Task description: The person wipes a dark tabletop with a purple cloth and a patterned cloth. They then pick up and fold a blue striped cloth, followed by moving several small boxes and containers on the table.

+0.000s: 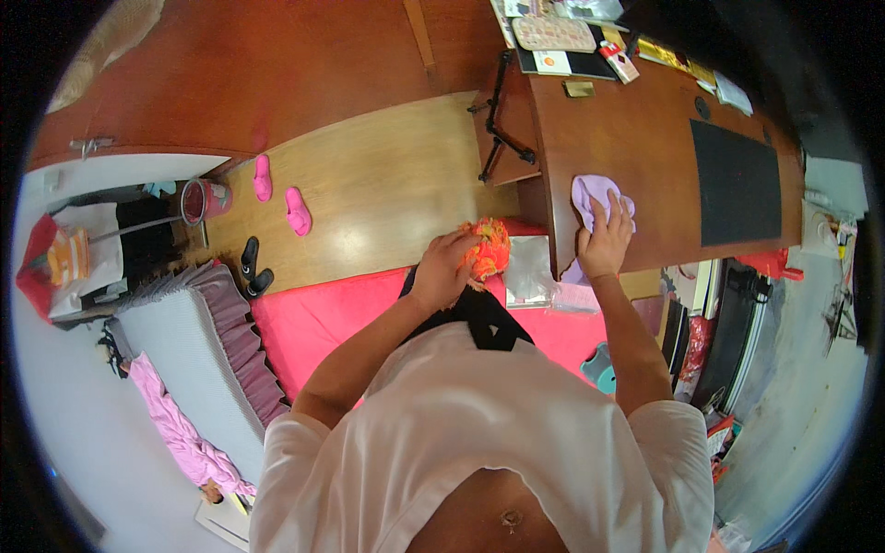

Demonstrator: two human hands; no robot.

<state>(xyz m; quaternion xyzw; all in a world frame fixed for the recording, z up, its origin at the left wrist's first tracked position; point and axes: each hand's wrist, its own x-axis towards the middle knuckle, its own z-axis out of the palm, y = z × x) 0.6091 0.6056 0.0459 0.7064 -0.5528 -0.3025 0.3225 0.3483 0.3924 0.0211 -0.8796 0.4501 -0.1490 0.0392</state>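
My right hand presses a lavender cloth against the brown wooden desk, near its left edge. The fingers lie spread over the bunched fabric, and a corner of it hangs below the desk's edge. Lower and to the left, my left hand has its fingers on a bright orange-red bundle with yellowish frilly edges, in front of my lap. What exactly this bundle is I cannot make out. Part of it is hidden by the hand.
A dark mat lies on the desk, with a cigarette pack and a patterned pouch at its far end. A black stand is beside the desk. Pink slippers and a bin stand on the floor; a teal stool is near my right arm.
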